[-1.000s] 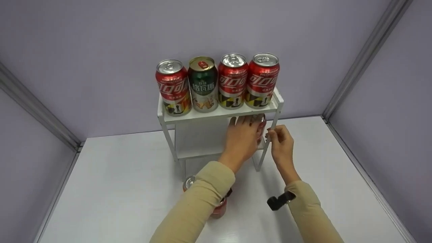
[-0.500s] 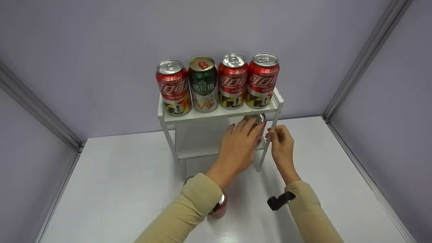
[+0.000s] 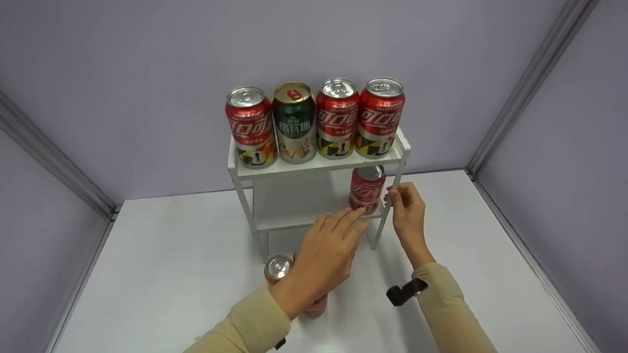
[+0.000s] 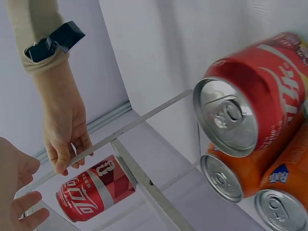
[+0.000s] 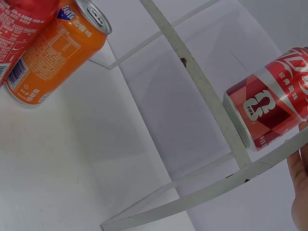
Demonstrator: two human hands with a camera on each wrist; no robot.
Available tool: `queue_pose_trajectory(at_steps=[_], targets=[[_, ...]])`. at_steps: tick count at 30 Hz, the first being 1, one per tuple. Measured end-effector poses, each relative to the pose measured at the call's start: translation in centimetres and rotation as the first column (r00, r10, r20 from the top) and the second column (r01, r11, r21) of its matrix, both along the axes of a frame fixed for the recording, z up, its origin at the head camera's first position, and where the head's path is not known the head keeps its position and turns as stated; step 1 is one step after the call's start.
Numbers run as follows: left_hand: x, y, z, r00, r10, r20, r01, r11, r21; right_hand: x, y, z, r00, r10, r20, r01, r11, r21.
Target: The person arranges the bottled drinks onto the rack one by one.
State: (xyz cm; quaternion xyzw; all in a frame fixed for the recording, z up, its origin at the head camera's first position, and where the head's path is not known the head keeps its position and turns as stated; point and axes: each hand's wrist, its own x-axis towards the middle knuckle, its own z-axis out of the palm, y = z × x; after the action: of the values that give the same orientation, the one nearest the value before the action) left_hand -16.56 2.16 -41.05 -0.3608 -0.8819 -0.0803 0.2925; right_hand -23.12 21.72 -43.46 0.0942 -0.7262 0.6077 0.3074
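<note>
A white two-tier rack (image 3: 294,172) stands before me. My right hand (image 3: 411,213) grips its right front post, thumb and fingers around the bar. Just inside that post, a red Coca-Cola can (image 3: 367,189) stands upright on the lower shelf. My left hand (image 3: 324,252) is apart from this can, below and in front of it, fingers spread and holding nothing. Under the left hand, partly hidden, a red cola can (image 3: 316,306) and an orange can (image 3: 278,267) stand on the table. The left wrist view shows a red cola can (image 4: 274,91) beside two orange Fanta cans (image 4: 224,178).
On the rack's top shelf stand several cans in a row: a red can (image 3: 250,127) at the left end, a green can (image 3: 295,122), then two more red ones. Grey-framed panels enclose the white table (image 3: 171,274) at the back and sides.
My left hand has let go of the cola can on the lower shelf and drawn back, down and left, over the cans on the table. My right hand has stayed on the post.
</note>
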Motion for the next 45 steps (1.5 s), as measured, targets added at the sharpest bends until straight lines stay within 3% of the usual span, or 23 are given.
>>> queue_pose_trajectory(at_steps=[5,13,18,20,27,35,38,45], targets=[[1.4,-1.4,-1.7,1.0,-0.031,0.003,0.031,1.0,0.007,0.1,0.0,0.0,1.0,0.005,0.006,-0.005,1.0,-0.003],[3.5,-3.7,-4.8,0.996,-0.027,0.08,0.029,0.999,-0.025,0.1,-0.1,0.0,1.0,0.003,0.02,-0.003,1.0,-0.008],[4.2,-4.8,-6.6,0.996,-0.025,0.084,0.025,1.0,-0.004,-1.4,0.7,-1.9,1.0,0.003,0.009,-0.003,1.0,-0.031],[4.3,-5.1,-7.2,0.996,-0.023,0.082,0.024,1.0,-0.005,-1.9,1.0,-2.6,1.0,-0.004,0.013,0.004,0.999,-0.038],[4.5,-5.4,-9.1,0.99,0.017,0.138,-0.015,1.0,-0.019,-1.8,0.9,-2.5,0.999,0.007,0.044,-0.005,0.999,-0.047],[4.5,-5.4,-10.2,0.964,0.104,0.243,-0.087,0.993,-0.078,-0.1,0.0,-0.2,0.999,0.003,0.05,-0.001,1.0,-0.023],[4.5,-5.3,-10.5,0.953,0.132,0.272,-0.114,0.99,-0.083,0.0,-0.1,-0.1,0.999,-0.003,0.052,0.004,1.0,-0.016],[4.3,-4.7,-11.6,0.949,0.198,0.245,-0.151,0.968,-0.199,-0.2,-0.1,-0.2,0.999,0.004,0.041,-0.003,0.999,-0.035]])
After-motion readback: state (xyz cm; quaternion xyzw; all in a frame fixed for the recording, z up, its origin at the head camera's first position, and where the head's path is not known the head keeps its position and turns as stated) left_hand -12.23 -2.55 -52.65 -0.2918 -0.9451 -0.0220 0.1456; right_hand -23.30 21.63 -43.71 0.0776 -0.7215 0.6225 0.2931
